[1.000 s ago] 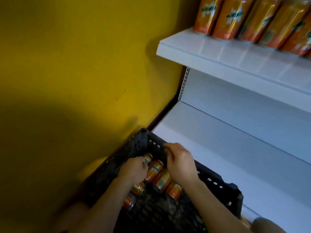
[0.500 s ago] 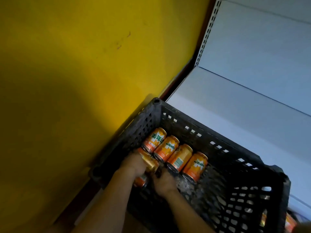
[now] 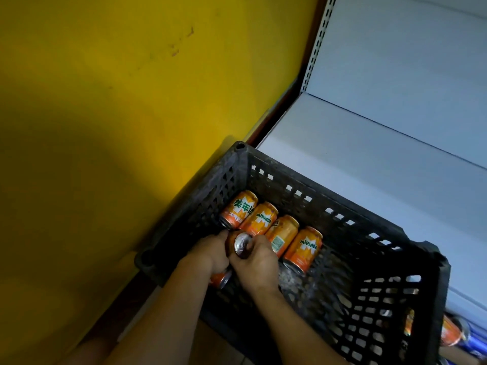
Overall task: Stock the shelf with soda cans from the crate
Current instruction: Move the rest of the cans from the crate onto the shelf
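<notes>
- Filling the whole left side, a yellow wall stands in partial shadow, with a few dark scuffs high up.
- At the wall's foot, a black slotted crate sits with its far left corner close to the wall and its far side against the white shelf.
- Inside the crate, along the far left wall, four orange soda cans lie on their sides in a row, touching one another; two show the name Mirinda, one shows Chinese lettering.
- Near that row, the left hand reaches into the crate with fingers curled round the left side of a raised can whose silver end faces the camera.
- Under the left wrist, another orange can lies on the crate floor, mostly hidden.
- Just right of it, the right hand grips the same raised can from the right, fingers wrapped around it, so both hands hold it together just near of the row.
- Farther right, the crate's floor and near right wall show open lattice.
- Beyond the crate, the white shelf runs off to the right, with a white back panel and a slotted upright at its left edge.
- At the near right corner, outside the crate, more orange cans lie partly visible, blurred.
</notes>
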`<state>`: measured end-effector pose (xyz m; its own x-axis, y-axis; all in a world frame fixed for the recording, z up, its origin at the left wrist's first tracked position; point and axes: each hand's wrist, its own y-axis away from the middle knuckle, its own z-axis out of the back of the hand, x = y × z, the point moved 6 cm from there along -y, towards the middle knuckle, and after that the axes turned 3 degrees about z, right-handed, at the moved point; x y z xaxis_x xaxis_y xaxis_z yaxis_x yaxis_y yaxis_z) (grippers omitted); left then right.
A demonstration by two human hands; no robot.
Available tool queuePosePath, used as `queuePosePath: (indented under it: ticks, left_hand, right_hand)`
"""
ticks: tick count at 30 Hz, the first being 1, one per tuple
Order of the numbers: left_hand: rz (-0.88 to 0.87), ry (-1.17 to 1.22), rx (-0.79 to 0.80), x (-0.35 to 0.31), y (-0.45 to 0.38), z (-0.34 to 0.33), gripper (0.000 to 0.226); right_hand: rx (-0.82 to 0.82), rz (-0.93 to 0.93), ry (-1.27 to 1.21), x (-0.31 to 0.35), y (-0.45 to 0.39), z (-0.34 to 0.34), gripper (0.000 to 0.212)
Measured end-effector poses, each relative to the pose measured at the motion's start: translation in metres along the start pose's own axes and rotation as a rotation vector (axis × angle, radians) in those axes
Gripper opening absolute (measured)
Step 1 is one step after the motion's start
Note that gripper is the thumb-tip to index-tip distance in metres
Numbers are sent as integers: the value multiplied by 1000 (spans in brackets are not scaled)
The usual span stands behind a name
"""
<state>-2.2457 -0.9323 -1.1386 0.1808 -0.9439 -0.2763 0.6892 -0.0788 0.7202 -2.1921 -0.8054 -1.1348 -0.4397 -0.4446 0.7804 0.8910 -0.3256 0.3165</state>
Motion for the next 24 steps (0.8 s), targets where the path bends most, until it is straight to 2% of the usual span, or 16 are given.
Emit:
queuePosePath:
  ticks: [2,4,7,12,16,18,21,24]
  left_hand:
    - [-81,28,-12,-7,9,3,73]
    - [-249,169,-31,-21,22,11,81]
    - [-421,388,-95,-52,53,36,82]
    - [-591,436,-374,-122,118,100,54]
    - [-783,456,-629,-180,177,162,68]
    - [-887,472,-719,-208,204,191,68]
    - [-1036,467,-723,-249,239,229,57]
    - [-1297,474,-676,-286,273,266,51]
  right_hand:
    - [-60,86,33,14,9,21,44]
    - [-107,122,-3,23,13,47,52]
    - [-191,277,10,52,18,96,52]
    - [-270,585,-4,136,31,183,43]
    - [-231,728,-38,211,42,255,34]
    - [-240,735,-18,248,48,294,39]
    - [-300,738,-33,294,62,350,40]
    - [-418,829,-65,332,78,399,39]
